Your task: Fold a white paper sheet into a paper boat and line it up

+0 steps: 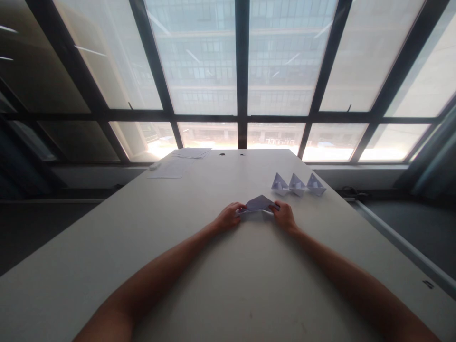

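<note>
A folded white paper (260,204) with a peaked top is stretched between my two hands, just over the table. My left hand (231,216) is closed on its left corner, with the thumb and fingers pinching the edge. At the right corner, my right hand (284,215) grips the paper in the same way. Beyond my right hand, three folded paper boats stand in a row: the left one (280,184), the middle one (297,185) and the right one (316,185).
The white table (199,285) stretches away toward large windows. Flat paper sheets (166,168) lie at its far left. Two small round holes are near the far edge, and a small dark mark (428,284) is at the right edge. Curtains hang at both sides.
</note>
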Demonstrator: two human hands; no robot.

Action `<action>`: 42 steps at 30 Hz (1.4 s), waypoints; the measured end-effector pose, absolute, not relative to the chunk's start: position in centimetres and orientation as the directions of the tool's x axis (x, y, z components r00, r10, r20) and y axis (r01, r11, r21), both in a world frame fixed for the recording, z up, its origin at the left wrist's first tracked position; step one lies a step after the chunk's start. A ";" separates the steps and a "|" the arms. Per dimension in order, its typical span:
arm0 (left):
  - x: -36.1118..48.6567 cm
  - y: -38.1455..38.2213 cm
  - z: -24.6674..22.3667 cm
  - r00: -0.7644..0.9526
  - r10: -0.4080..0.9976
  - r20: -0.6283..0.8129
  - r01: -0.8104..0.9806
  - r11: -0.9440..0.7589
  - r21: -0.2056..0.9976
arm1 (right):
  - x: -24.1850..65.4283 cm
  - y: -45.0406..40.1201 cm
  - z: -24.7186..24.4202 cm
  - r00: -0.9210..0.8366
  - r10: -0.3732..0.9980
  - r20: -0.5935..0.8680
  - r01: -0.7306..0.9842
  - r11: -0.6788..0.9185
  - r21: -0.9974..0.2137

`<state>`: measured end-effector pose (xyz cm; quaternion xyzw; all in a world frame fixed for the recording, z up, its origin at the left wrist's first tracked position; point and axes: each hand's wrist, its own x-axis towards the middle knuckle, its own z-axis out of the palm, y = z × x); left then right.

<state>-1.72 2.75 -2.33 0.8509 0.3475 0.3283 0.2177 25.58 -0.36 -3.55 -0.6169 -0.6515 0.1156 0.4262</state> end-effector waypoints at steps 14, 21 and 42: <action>-1.6 2.5 -1.8 0.355 0.850 0.390 0.470 -0.523 0.711 | 25.5 -0.4 -3.6 0.060 0.917 0.395 0.671 0.256 -0.696; -1.7 2.9 -2.2 0.384 0.839 0.385 0.473 -0.537 0.698 | 25.4 -0.5 -3.6 0.025 0.915 0.402 0.633 0.297 -0.715; -1.6 2.3 -1.4 0.411 0.844 0.346 0.499 -0.526 0.689 | 25.1 -0.8 -3.3 -0.047 0.925 0.376 0.589 0.330 -0.738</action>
